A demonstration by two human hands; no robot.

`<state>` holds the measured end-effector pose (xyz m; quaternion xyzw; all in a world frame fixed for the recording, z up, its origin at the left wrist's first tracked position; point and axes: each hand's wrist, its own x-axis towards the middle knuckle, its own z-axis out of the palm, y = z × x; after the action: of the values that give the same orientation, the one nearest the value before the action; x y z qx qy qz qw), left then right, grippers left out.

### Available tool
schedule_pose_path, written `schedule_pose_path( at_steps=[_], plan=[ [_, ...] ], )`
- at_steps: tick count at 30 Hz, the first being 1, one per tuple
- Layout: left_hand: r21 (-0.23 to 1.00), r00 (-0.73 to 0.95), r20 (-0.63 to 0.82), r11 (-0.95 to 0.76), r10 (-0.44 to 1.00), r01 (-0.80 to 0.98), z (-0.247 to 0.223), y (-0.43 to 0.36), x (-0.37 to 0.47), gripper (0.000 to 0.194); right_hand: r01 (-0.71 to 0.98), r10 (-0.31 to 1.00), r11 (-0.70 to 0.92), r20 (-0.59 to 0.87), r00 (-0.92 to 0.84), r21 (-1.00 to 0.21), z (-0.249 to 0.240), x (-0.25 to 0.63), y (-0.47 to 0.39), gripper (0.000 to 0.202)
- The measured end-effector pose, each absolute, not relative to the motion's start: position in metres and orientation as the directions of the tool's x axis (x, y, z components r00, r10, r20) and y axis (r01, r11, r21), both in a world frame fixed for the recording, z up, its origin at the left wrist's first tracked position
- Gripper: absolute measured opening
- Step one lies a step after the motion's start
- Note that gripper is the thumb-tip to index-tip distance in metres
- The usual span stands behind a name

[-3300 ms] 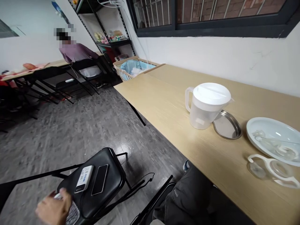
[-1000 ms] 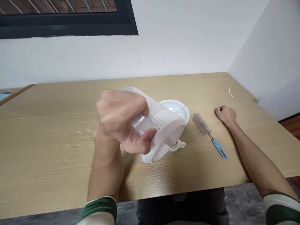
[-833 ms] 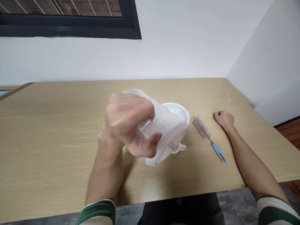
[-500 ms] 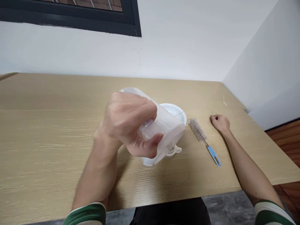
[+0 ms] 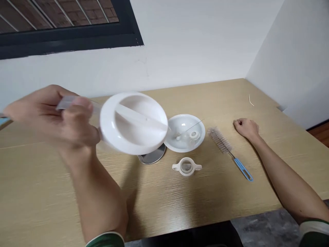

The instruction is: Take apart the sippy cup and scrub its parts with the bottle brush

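My left hand (image 5: 74,120) is raised above the left of the table, its fingers closed round the handle of a pitcher whose round white lid (image 5: 138,123) faces me. Beyond the lid, a white bowl (image 5: 174,148) holds small white parts and a thin wire. A white ring with two handles (image 5: 186,167) lies in front of the bowl. To the right is a bottle brush (image 5: 223,144) with a blue handle. My right hand (image 5: 246,128) rests on the table beyond the brush, curled closed; what it may hold is hidden.
The wooden table (image 5: 159,206) meets a white wall at the back. A metal tray (image 5: 153,157) is partly hidden under the lid. A thin pale strip (image 5: 250,100) lies at the back right.
My left hand has swung the pitcher left and turned it so that the lid shows. The bowl's contents, two-handled ring and tray have come into view. My right hand stays curled on the table.
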<state>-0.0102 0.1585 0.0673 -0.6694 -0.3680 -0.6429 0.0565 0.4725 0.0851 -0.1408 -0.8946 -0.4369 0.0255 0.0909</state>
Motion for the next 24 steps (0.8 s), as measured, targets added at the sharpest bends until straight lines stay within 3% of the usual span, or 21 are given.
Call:
schedule_pose_path(
  at_steps=[3,5,9,12,16,24],
  plan=[
    [0.101,0.18,0.944,-0.761,0.276,0.64,0.058,0.17,-0.013,0.039,0.778,0.786,-0.609,0.017,0.618,-0.157,-0.139,0.472,0.086,0.045],
    [0.029,0.307,0.907,-0.771,0.287,0.636,0.05,0.176,-0.004,0.039,0.774,0.783,-0.614,0.011,0.622,-0.154,-0.139,0.471,0.086,0.045],
    [0.036,0.367,0.879,-0.809,0.305,0.586,0.033,0.177,0.034,0.032,0.779,0.788,-0.607,0.015,0.616,-0.157,-0.139,0.472,0.086,0.045],
    [0.015,0.297,0.931,-0.837,0.211,0.546,0.024,0.173,0.061,0.028,0.784,0.792,-0.6,0.02,0.61,-0.158,-0.139,0.472,0.086,0.045],
    [0.027,0.235,0.946,-0.776,0.224,0.63,0.021,0.178,0.067,0.033,0.783,0.791,-0.6,0.029,0.612,-0.162,-0.139,0.471,0.085,0.046],
    [-0.016,0.285,0.902,-0.635,0.325,0.773,0.034,0.195,0.027,0.043,0.785,0.792,-0.592,0.049,0.609,-0.181,-0.14,0.47,0.084,0.047]
  ],
)
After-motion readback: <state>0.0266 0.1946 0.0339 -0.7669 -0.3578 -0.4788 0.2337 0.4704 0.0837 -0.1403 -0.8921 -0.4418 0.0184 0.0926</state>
